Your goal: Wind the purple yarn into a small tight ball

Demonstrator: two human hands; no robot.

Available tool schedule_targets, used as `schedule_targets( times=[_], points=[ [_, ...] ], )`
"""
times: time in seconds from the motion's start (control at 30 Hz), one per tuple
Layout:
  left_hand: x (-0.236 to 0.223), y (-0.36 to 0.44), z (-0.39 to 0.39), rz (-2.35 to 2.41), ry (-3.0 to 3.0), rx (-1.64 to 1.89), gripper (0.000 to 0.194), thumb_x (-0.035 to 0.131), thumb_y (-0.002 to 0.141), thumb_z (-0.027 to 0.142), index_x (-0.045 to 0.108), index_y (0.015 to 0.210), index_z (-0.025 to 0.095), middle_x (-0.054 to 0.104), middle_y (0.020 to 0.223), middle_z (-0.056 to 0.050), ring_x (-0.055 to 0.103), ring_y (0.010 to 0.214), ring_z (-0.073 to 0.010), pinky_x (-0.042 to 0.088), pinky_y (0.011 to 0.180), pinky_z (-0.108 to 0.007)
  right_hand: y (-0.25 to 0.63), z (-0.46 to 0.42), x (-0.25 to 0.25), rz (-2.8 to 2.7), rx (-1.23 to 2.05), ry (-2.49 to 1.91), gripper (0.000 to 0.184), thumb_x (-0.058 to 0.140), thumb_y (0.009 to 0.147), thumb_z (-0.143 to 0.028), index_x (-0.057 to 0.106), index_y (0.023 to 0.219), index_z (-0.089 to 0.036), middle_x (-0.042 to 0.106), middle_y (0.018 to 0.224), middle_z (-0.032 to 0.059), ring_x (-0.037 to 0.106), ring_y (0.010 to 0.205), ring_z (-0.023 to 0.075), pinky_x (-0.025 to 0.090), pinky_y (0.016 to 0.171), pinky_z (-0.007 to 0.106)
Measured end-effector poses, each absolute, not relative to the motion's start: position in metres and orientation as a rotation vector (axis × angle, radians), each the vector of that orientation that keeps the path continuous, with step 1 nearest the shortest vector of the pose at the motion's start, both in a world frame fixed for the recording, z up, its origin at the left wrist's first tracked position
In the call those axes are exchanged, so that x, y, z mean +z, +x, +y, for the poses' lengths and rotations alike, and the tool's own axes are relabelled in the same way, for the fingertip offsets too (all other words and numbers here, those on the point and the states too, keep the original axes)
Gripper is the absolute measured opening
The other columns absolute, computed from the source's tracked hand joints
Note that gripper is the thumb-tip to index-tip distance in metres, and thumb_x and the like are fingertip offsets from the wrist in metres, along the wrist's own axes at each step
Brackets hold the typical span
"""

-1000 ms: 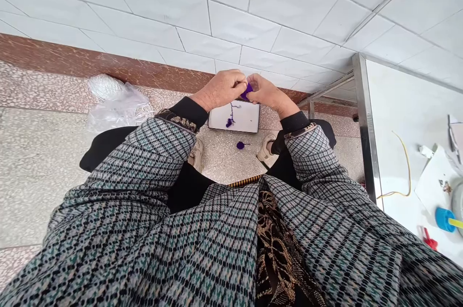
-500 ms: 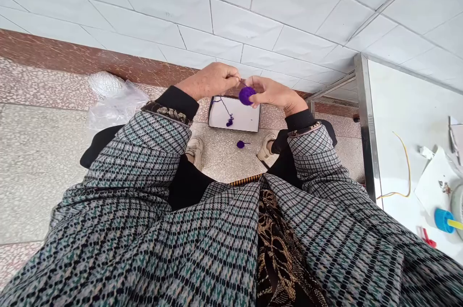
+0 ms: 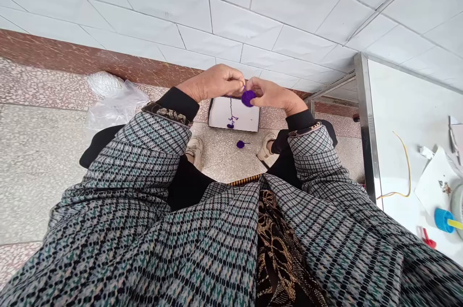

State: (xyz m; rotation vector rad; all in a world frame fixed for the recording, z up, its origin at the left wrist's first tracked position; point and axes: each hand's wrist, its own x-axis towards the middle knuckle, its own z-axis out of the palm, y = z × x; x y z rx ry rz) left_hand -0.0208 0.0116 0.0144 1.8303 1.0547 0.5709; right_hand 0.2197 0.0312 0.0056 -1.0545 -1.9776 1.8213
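Note:
My right hand [image 3: 269,94] is closed around a purple ball of yarn [image 3: 248,98], held above the box. Close beside it, my left hand [image 3: 220,81] pinches a strand of the same yarn, fingertips near the ball. A loose purple strand [image 3: 231,108] hangs beneath the left hand into a shallow white-bottomed box [image 3: 217,116] on the floor, ending in a small tangle [image 3: 230,125]. On the floor between my feet lies a second, smaller purple yarn ball [image 3: 240,144] with a short tail.
A clear plastic bag [image 3: 115,107] with a white bundle [image 3: 105,85] lies on the floor at left, by the wall. At right stands a white table [image 3: 392,162] with a yellow wire [image 3: 408,167], a blue cap-like item [image 3: 443,220] and a red piece [image 3: 428,238].
The ball has shifted slightly right and down, and my left hand has moved a little right, closer to it. The hanging strand and tangle have changed shape.

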Motion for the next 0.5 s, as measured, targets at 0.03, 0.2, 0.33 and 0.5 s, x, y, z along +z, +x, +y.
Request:
schedule_targets(
  times=[0.03, 0.2, 0.33, 0.5],
  points=[
    [0.012, -0.023, 0.013, 1.089, 1.798, 0.599, 0.017, 0.061, 0.089, 0.023, 0.066, 0.073, 0.019, 0.055, 0.063, 0.000, 0.049, 0.060, -0.0146, 0.040, 0.064, -0.029, 0.221, 0.031, 0.007, -1.959, 1.932, -0.944, 0.056, 0.099, 0.079, -0.021, 0.049, 0.103, -0.024, 0.060, 0.092, -0.0039, 0.056, 0.081, 0.0119, 0.049, 0.067, 0.019],
    [0.007, -0.018, 0.015, 1.060, 1.701, 0.565, 0.018, 0.060, 0.091, 0.016, 0.065, 0.074, 0.020, 0.057, 0.065, -0.001, 0.053, 0.061, -0.0157, 0.048, 0.071, -0.032, 0.220, 0.030, 0.021, -1.470, 1.760, -0.843, 0.075, 0.103, 0.078, -0.054, 0.047, 0.120, -0.027, 0.065, 0.108, -0.0015, 0.065, 0.079, 0.0108, 0.059, 0.072, 0.024],
    [0.009, -0.005, 0.010, 0.919, 1.721, 0.471, 0.020, 0.061, 0.090, 0.017, 0.065, 0.071, 0.021, 0.060, 0.065, -0.002, 0.056, 0.059, -0.0163, 0.052, 0.072, -0.034, 0.212, 0.036, 0.014, -1.319, 1.514, -1.081, 0.055, 0.086, 0.100, -0.058, 0.051, 0.128, -0.025, 0.061, 0.110, 0.0004, 0.069, 0.093, 0.0125, 0.062, 0.084, 0.025],
    [0.005, -0.002, 0.005, 0.920, 1.648, 0.518, 0.017, 0.062, 0.088, 0.023, 0.067, 0.072, 0.022, 0.057, 0.062, -0.002, 0.050, 0.055, -0.0155, 0.051, 0.067, -0.034, 0.230, 0.053, 0.012, -1.252, 1.375, -0.912, 0.067, 0.095, 0.086, -0.070, 0.057, 0.118, -0.024, 0.063, 0.110, 0.0043, 0.066, 0.102, 0.0183, 0.063, 0.091, 0.029]
  ],
)
